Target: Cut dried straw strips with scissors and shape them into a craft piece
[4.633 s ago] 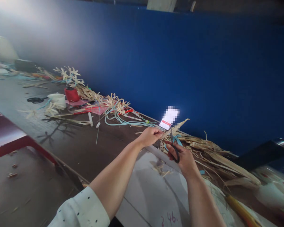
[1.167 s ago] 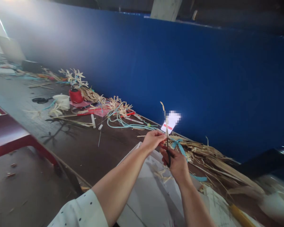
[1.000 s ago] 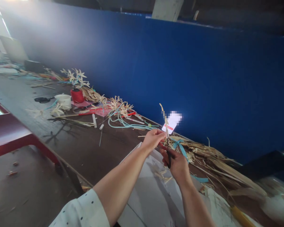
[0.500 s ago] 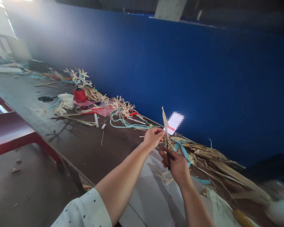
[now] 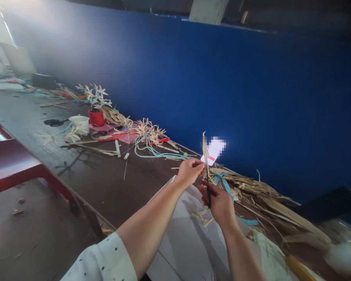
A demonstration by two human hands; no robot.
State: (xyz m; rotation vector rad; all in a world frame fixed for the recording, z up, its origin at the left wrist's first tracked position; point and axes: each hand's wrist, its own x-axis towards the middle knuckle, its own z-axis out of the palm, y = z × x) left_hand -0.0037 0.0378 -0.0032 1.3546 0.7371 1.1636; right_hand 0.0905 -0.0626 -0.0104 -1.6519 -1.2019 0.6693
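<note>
My left hand [image 5: 189,171] pinches the lower end of a dry straw strip [image 5: 205,150] and holds it upright above the table. My right hand [image 5: 219,201] grips black scissors [image 5: 208,190], its fingers through the handles. The blades point up along the strip, right next to my left fingers. Both hands hover over a white sheet [image 5: 178,230] strewn with straw cuttings.
A pile of dry straw [image 5: 263,199] with blue ribbon lies right of my hands. Farther left on the dark table [image 5: 99,179] lie straw flowers [image 5: 148,128], teal cords, a red pot [image 5: 96,117], a white bowl [image 5: 80,123] and a second pair of scissors [image 5: 53,122]. A blue wall [image 5: 251,97] runs behind.
The strip, slanted to the right 4.6 s ago, now stands upright. The scissors have turned to point up along it. My hands have stayed in nearly the same place since a second ago.
</note>
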